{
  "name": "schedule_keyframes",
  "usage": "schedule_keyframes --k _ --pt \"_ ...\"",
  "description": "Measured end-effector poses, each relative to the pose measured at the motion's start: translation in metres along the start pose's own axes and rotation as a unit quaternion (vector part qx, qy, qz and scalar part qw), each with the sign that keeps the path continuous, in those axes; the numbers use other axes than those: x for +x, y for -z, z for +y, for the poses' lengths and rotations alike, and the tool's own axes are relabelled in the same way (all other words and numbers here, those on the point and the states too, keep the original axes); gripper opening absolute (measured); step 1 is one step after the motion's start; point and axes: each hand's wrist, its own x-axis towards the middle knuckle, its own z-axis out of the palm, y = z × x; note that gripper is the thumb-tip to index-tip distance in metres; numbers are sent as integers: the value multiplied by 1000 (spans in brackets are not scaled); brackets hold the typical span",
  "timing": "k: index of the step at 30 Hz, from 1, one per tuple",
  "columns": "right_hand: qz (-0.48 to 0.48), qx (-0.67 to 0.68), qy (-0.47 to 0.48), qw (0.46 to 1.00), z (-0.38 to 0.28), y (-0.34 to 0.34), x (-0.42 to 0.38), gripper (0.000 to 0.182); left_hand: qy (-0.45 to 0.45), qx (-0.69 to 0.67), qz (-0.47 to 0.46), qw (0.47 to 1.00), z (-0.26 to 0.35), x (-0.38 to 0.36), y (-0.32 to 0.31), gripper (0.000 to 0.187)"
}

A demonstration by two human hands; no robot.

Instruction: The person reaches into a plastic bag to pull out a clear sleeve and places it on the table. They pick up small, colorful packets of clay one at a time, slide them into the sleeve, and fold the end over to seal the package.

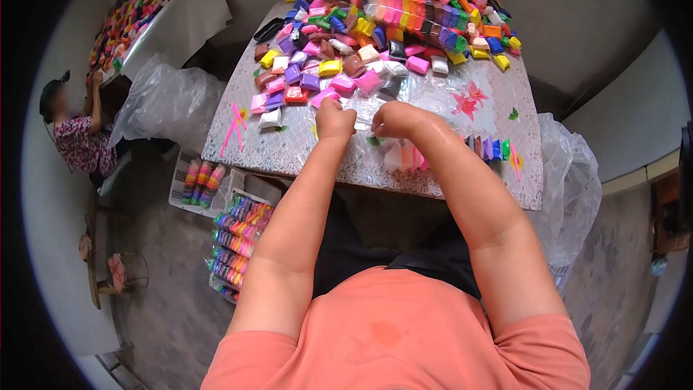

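My left hand (336,121) is closed at the near side of the packet heap, just below a pink packet (325,96). To its right my right hand (395,118) curls downward with its fingers drawn together. Shiny clear plastic (367,110) lies between the two hands; whether either one grips it is hard to see. Beneath my right forearm runs a row of small coloured packets, with pale and pink ones (406,157) on one side and blue and purple ones (492,149) on the other. The forearm hides the row's middle.
Loose coloured packets (354,65) are heaped across the table (281,155), with a bagged multicoloured bundle (415,14) on top. Filled packs sit in a white crate (177,186) at the lower left. Clear plastic bags (570,180) hang at the right. Another person (83,133) works at the left.
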Motion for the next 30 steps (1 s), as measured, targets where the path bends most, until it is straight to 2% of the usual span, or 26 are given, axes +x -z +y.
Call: schedule_keyframes --k 3,6,7,10,11,13,14,15,16,18,21,24,25,28,30 --pt "5 -6 -17 1000 -5 1 -4 25 19 -45 25 998 -2 0 4 31" --pt "2 -9 -31 999 -6 0 -1 24 55 -74 -12 996 2 -1 15 33" --pt "0 -14 -33 999 -6 0 0 24 81 -126 -52 987 6 -4 20 32" --pt "-5 -17 -41 999 -9 4 -1 24 25 -258 -24 966 17 -18 28 30" --pt "-7 -16 -44 999 -11 6 -3 24 -38 -232 -11 972 16 -23 31 21" --pt "-3 -6 -30 1000 -8 4 -1 23 -224 -123 -24 967 -3 -21 28 19" --pt "0 -1 -24 1000 -6 2 1 23 -313 -67 -31 947 -14 -19 26 18" --pt "2 -3 -17 1000 -6 3 0 22 -352 43 -69 932 3 -38 33 22" --pt "4 -4 -12 1000 -6 3 -1 21 -430 131 -96 888 9 -42 35 28" --pt "8 -7 0 1000 -4 2 -2 19 -395 258 -102 876 11 -44 27 30" --pt "15 -10 16 1000 -2 0 0 17 -218 384 -199 875 24 -34 21 33" --pt "15 1 17 1000 -3 0 -2 18 -101 343 -283 890 42 -26 21 29" --pt "16 12 12 1000 -3 1 -3 19 -89 292 -295 906 45 -28 24 25" --pt "17 17 9 1000 -7 4 -8 22 -53 251 -302 918 42 -22 23 18" --pt "20 11 12 1000 -6 5 -8 23 -63 223 -281 932 40 -23 24 15"
